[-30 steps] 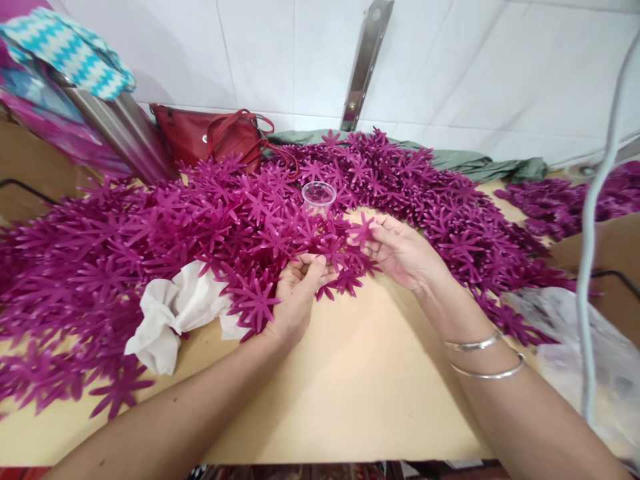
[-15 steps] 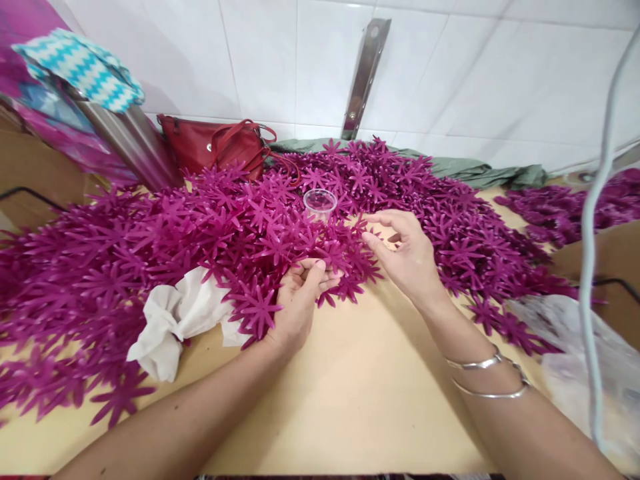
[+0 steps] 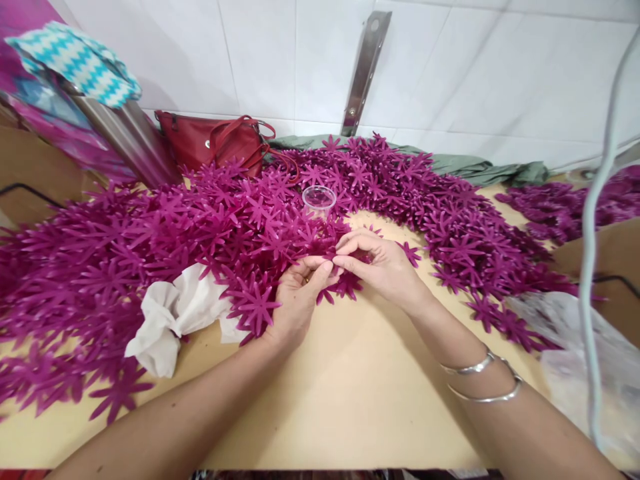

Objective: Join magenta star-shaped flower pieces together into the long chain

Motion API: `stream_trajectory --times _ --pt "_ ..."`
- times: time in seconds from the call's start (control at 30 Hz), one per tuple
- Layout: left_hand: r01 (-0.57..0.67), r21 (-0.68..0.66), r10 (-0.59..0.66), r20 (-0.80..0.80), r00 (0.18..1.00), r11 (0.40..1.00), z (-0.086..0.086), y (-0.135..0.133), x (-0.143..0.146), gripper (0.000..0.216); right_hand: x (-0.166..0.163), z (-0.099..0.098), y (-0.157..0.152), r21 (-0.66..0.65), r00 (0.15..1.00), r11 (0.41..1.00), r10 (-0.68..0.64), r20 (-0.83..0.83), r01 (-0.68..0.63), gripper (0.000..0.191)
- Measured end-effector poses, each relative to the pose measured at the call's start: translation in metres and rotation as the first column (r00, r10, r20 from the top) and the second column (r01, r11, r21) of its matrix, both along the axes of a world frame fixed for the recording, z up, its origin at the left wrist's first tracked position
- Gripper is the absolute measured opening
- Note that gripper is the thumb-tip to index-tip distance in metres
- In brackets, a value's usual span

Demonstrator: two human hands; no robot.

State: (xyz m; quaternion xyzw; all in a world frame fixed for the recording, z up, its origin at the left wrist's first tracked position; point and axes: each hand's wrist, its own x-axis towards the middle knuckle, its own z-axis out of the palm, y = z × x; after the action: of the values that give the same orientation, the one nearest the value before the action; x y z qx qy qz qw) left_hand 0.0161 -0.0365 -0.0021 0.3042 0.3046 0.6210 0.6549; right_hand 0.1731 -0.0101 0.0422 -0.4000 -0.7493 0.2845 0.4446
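Observation:
At the front edge of the heap of magenta flower-shaped pieces (image 3: 200,220), my left hand (image 3: 295,300) pinches one magenta star-like flower piece (image 3: 329,256) between thumb and fingers. Only a little of that piece shows. My right hand (image 3: 380,267) meets it there, thumb and fingertips closed in a pinch against the left thumb tip. What sits between the right fingertips is too small and covered to make out. A clear round plastic cup (image 3: 320,198) stands among the flowers just beyond both hands. Left of my left hand lies a crumpled white tissue (image 3: 170,320).
Behind the heap are a red handbag (image 3: 205,140) and a steel cylinder (image 3: 130,140) topped by a blue-and-white cloth (image 3: 80,63). A white cable (image 3: 590,233) hangs at right, in front of a clear plastic bag (image 3: 595,373). The tabletop (image 3: 350,400) is pale wood-coloured.
My right hand has moved left and down from beside the heap to my left fingertips, closing into a pinch. My left hand has stayed nearly still with the flower piece.

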Motion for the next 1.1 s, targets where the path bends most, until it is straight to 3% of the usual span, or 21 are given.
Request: stream_trajectory --times 0.23,0.33,0.43,0.5,0.6,0.7,0.8,0.9,0.97,1.1 --pt "-0.029 -0.011 0.029 -0.004 1.0 1.0 0.005 -0.002 0.0 0.038 0.006 0.004 0.003 -0.151 1.0 0.988 -0.026 -0.015 0.023 0.024" --pt "-0.04 -0.043 0.041 0.026 0.999 0.998 0.005 -0.001 0.0 0.043 0.009 0.0 0.007 -0.208 0.987 0.976 -0.098 -0.128 0.07 0.021" --pt "-0.041 -0.073 0.045 0.056 0.997 0.997 0.005 0.0 0.0 0.049 0.009 -0.003 0.008 -0.312 0.966 0.95 -0.072 -0.248 -0.009 0.036" --pt "-0.052 -0.067 0.055 0.057 0.997 0.996 0.005 0.0 0.001 0.05 0.008 -0.002 0.007 -0.351 0.974 0.934 -0.015 -0.227 -0.067 0.032" --pt "-0.04 -0.055 0.043 0.053 0.998 0.998 0.006 0.0 0.0 0.052 0.004 0.002 0.001 -0.202 0.981 0.976 -0.114 -0.156 0.082 0.015" --pt "-0.016 -0.072 0.019 0.043 0.999 0.997 0.008 -0.001 -0.001 0.056 0.002 0.007 -0.003 0.167 0.961 0.947 -0.263 -0.086 0.274 0.005" --pt "0.016 -0.072 -0.014 0.033 0.999 0.997 0.009 -0.001 -0.002 0.055 0.001 0.007 -0.005 0.478 0.962 0.87 -0.222 0.156 0.123 0.012" --pt "0.001 -0.036 0.001 0.038 0.999 0.999 0.008 -0.002 -0.001 0.047 -0.001 0.004 -0.005 0.512 0.91 0.853 -0.127 0.394 -0.102 0.012" --pt "-0.01 -0.006 0.01 0.025 1.0 1.0 0.006 -0.002 -0.001 0.04 -0.002 0.004 -0.006 0.493 0.893 0.853 -0.078 0.442 -0.17 0.007" --pt "-0.022 0.024 0.023 -0.018 1.0 0.999 0.002 -0.002 -0.001 0.032 -0.001 0.004 -0.005 0.484 0.947 0.873 -0.101 0.306 -0.064 0.009"
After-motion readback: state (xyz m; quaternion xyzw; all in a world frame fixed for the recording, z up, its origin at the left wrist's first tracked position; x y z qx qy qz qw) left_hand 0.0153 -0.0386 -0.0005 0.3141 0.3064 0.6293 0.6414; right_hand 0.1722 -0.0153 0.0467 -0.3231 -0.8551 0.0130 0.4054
